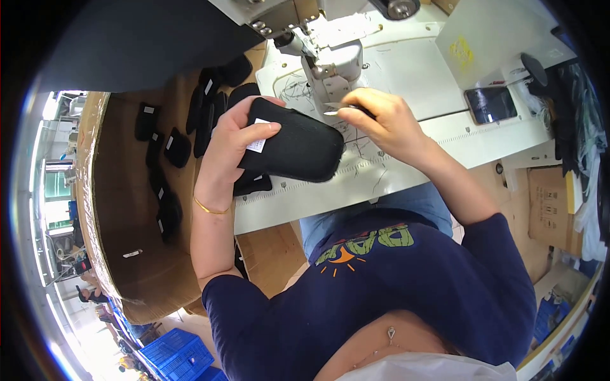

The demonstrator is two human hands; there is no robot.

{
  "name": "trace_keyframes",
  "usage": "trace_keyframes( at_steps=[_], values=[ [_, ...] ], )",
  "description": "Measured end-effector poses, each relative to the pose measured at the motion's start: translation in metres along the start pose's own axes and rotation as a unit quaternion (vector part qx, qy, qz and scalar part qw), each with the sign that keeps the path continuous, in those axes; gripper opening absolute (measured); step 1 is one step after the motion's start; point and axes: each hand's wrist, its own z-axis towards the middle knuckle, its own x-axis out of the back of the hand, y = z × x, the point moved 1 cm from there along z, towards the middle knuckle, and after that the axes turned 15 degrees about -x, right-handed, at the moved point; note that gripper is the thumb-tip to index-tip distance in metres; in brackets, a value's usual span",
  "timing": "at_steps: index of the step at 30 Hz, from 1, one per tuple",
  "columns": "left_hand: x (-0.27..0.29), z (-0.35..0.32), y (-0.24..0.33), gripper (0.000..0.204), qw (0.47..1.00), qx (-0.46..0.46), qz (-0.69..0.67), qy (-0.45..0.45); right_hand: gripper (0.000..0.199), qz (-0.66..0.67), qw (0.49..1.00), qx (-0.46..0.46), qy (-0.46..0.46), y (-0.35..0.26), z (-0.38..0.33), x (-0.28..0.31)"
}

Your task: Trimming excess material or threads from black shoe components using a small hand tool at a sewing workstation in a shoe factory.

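Observation:
My left hand (230, 141) is closed on a black padded fabric piece (304, 147) with rounded corners. The thumb presses by a white label (257, 136) on its face; the fingers behind it are mostly hidden. To the right, my right hand (389, 122) grips a small pair of thread snips (333, 110), their pale blades pointing left, apart from the black piece. Just beyond the blades stands the sewing machine's arm and needle area (325, 73). More black piece edges show behind and below my left hand.
A large open cardboard box (127, 209) on the left holds several black labelled pieces (178, 149). Loose dark threads litter the white machine table (406, 166). A phone (490, 105) lies at the right. Blue crates (176, 355) stand at lower left, a brown carton (549, 203) at right.

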Motion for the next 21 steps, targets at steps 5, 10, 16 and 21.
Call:
trace_keyframes(
  at_steps=[5,10,16,21],
  values=[
    [-0.013,0.006,-0.011,0.035,0.992,0.053,-0.085,-0.082,0.025,-0.036,0.994,0.098,-0.012,0.002,0.010,-0.016],
    [-0.016,0.011,-0.014,0.037,0.993,0.020,-0.086,-0.082,0.032,0.090,0.996,-0.018,-0.006,0.017,0.010,-0.001],
    [-0.016,0.010,-0.021,0.037,0.997,-0.033,-0.071,-0.023,0.051,0.019,0.987,0.152,0.058,-0.006,-0.029,-0.002],
    [-0.018,0.016,-0.032,0.026,0.989,0.026,-0.137,-0.042,0.036,-0.079,0.978,0.189,0.028,-0.008,-0.043,-0.013]
  ],
)
